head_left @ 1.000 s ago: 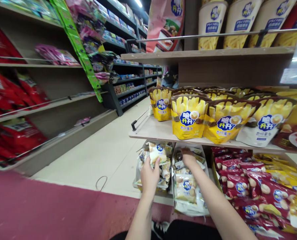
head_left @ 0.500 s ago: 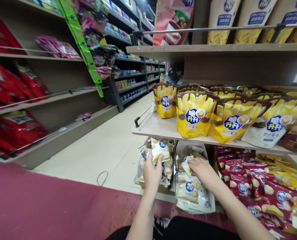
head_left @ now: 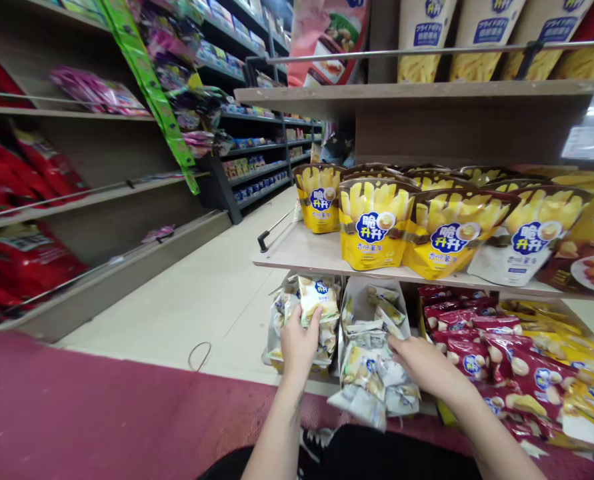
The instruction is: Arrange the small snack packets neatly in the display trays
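My left hand (head_left: 301,337) is closed on a small white and yellow snack packet (head_left: 319,297), thumb at its lower edge. It holds the packet over the left box, which is full of similar packets (head_left: 331,335). My right hand (head_left: 419,360) is at the right side of the middle box (head_left: 357,293), fingers bent together among the packets. Whether these fingers grip a packet or the box's edge is hidden. Loose snack packets (head_left: 364,373) are heaped in the front of the middle box, and some hang over its front.
Above the boxes, a shelf (head_left: 307,257) carries yellow pouches (head_left: 374,223). To the right are dark red packets (head_left: 469,360) and yellow packets (head_left: 589,393). A metal shelf rail (head_left: 277,230) sticks out at the left end. Red bags (head_left: 31,253) fill the left shelves.
My right hand has come down and back toward me. Packets in the middle box have shifted to the front, baring its back part. My left hand still holds its packet; the view has turned slightly.
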Demonstrator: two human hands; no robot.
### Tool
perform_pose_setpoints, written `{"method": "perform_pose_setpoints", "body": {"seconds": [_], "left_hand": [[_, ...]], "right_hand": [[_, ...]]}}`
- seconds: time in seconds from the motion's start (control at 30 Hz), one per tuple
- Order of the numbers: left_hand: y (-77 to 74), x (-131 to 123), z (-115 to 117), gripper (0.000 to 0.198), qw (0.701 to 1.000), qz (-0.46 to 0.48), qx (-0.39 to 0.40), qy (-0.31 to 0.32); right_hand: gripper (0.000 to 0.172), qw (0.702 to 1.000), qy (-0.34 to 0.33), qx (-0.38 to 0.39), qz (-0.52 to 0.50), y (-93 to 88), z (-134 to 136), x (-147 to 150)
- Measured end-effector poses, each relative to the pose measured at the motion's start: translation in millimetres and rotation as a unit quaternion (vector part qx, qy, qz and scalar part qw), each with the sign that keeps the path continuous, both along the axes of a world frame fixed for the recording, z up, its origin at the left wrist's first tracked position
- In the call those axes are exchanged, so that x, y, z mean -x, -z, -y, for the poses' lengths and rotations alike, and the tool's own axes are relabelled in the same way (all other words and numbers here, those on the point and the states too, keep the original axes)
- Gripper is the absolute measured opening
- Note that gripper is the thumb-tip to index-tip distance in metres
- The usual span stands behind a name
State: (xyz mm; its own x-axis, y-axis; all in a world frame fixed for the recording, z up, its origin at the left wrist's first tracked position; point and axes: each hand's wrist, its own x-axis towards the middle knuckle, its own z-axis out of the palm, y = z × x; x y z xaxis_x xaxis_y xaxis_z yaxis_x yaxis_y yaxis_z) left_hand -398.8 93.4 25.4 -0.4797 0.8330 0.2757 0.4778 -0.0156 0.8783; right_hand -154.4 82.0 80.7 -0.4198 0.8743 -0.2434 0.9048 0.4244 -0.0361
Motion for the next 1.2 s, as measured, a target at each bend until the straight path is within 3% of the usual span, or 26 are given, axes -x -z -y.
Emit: {"method": "perform_pose_setpoints", "body": {"seconds": [0.1,0.2,0.37,0.47,0.6,0.67,0.77,0.87,0.93,1.03,1.2], "left_hand": [[1.4,-5,0,0.036,0.999,-0.018,0.023,0.017],[9.5,-9,-3,0.034,0.998,-0.03,0.013,0.045],[34.0,-18,-14,0.038,0.978,0.099,-0.014,0.184],[41.8,-30,-16,0.045,0.938,0.193,0.036,0.287],[40.2,-43,-11,0.051,0.887,0.246,0.087,0.382],[39.0,-46,-9,0.046,0.884,0.22,0.08,0.404],[39.6,-43,-10,0.034,0.93,0.073,0.067,0.354],[42.4,-40,-13,0.031,0.961,-0.132,0.022,0.242],[45.9,-40,-15,0.032,0.951,-0.231,-0.013,0.204],[53.4,-44,-17,0.03,0.928,-0.319,0.001,0.195],[58.9,-49,-20,0.033,0.916,-0.357,0.037,0.179]], "right_hand": [[0.036,0.998,0.049,0.01,0.024,4.1,1,2],[0.034,0.993,0.112,0.001,0.038,2.8,-2,-5],[0.037,0.981,0.134,-0.101,-0.101,8.8,-16,-11],[0.035,0.943,0.161,-0.136,-0.258,26.3,-28,-7],[0.034,0.857,0.158,-0.069,-0.485,51.2,-39,-2],[0.029,0.819,0.147,-0.035,-0.553,56.9,-40,-1],[0.022,0.804,0.144,-0.039,-0.576,53.5,-37,-2],[0.018,0.831,0.171,-0.119,-0.517,40.2,-32,-7],[0.014,0.845,0.198,-0.19,-0.459,30.8,-29,-12],[0.013,0.851,0.228,-0.266,-0.391,23.1,-26,-16],[0.016,0.831,0.24,-0.305,-0.4,31.4,-25,-13]]}}
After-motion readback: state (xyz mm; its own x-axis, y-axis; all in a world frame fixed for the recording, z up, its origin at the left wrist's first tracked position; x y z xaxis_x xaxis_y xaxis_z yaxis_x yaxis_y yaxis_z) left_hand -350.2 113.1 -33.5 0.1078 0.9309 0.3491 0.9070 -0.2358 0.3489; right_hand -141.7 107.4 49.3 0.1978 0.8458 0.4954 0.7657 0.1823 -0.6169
